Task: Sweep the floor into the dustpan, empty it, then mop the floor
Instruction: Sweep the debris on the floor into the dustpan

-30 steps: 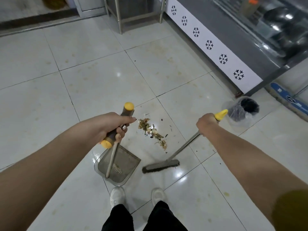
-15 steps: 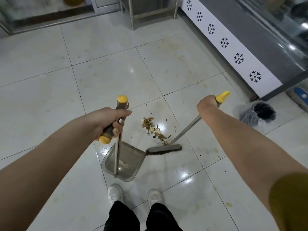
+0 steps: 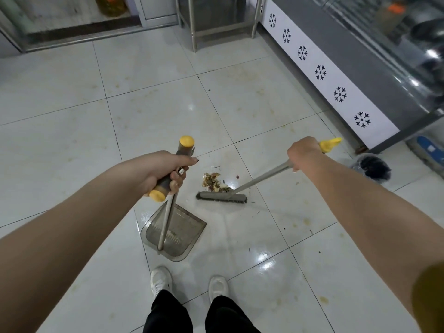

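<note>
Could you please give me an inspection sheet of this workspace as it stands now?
Surface: tiled floor, glossy, with yellowish stains and scattered specks.
Job's things: dustpan on the floor ahead of the shoes; broom with its head on the floor to the dustpan's right; debris pile against the head's far side, outside the dustpan.
Clutter: bagged bin near the counter.
Grips: left hand grips the dustpan handle; right hand grips the broom handle.
Cables: nothing seen.
Surroundings: counter with a snowflake panel at right; steel legs at the back.
</note>
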